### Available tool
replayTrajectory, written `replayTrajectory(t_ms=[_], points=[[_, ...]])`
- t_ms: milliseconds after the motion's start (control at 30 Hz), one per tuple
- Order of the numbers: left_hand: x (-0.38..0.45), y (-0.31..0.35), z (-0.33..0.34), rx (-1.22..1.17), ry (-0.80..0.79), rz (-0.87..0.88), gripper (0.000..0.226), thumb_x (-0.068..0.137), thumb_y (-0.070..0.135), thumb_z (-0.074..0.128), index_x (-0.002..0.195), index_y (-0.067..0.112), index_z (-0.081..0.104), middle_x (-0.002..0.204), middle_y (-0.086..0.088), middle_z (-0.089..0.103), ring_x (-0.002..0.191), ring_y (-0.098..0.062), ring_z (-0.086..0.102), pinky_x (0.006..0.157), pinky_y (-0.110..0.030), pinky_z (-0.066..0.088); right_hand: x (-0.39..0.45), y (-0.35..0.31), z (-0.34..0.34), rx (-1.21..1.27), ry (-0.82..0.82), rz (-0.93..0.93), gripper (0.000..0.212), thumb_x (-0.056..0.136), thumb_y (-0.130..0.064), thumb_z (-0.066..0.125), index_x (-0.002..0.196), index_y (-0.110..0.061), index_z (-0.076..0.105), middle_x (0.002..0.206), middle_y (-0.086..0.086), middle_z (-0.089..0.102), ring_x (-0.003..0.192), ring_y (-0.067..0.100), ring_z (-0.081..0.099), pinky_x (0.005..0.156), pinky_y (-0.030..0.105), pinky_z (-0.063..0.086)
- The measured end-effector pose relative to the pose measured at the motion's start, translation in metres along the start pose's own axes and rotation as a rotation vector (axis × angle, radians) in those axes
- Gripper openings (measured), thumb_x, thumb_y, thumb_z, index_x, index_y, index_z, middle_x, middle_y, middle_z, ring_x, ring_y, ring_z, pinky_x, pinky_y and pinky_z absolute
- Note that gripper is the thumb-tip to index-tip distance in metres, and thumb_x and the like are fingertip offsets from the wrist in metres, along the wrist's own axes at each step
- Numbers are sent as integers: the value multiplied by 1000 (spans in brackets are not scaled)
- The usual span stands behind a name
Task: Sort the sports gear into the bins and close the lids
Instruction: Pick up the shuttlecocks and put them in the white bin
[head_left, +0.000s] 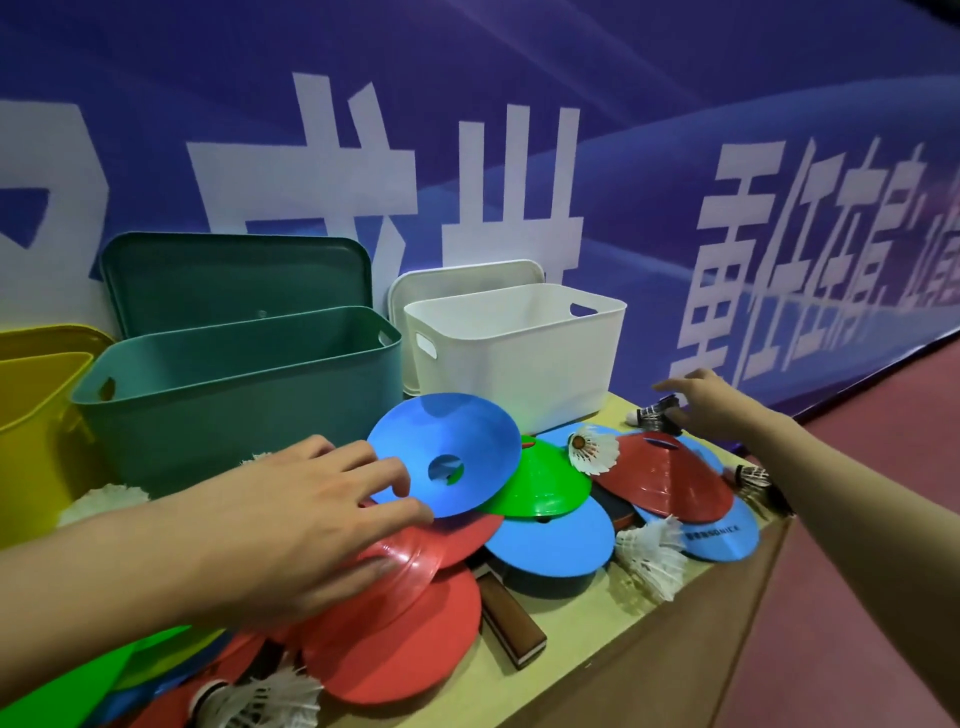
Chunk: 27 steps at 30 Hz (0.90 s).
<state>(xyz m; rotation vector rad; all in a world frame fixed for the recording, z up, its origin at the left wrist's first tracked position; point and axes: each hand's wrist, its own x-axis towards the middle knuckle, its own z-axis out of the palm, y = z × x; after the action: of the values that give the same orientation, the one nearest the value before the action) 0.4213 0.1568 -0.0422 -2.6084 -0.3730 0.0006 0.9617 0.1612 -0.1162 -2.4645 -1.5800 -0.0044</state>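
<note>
Three open bins stand along the back: yellow (31, 415), teal (234, 400) and white (514, 358). In front lies a pile of flat cones, with a tilted blue cone (467, 441) on top. My left hand (291, 525) reaches over the pile. Its fingertips touch the blue cone's lower rim and its thumb rests on a red cone (415, 545). My right hand (711, 405) stretches out with straight fingers over a black shuttlecock (655, 413) at the table's far right. White shuttlecocks (595, 449) lie among green (540, 483), red (670, 480) and blue cones.
A teal lid (234, 280) and a white lid (467, 278) lean on the blue banner wall behind their bins. A paddle handle (514, 629) sticks out from under the cones. The wooden table's edge (675, 623) runs diagonally at right, with red floor beyond.
</note>
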Motion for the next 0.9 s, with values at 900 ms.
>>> replayTrajectory(t_ms=[900], points=[[-13, -5, 9, -30, -79, -32, 41, 102, 62, 32, 136, 43, 46, 126, 7, 53, 107, -21, 60, 83, -46, 55, 19, -33, 23, 37, 46, -159, 22, 95, -18, 61, 107, -16, 80, 110, 0, 73, 88, 16, 62, 77, 26, 46]])
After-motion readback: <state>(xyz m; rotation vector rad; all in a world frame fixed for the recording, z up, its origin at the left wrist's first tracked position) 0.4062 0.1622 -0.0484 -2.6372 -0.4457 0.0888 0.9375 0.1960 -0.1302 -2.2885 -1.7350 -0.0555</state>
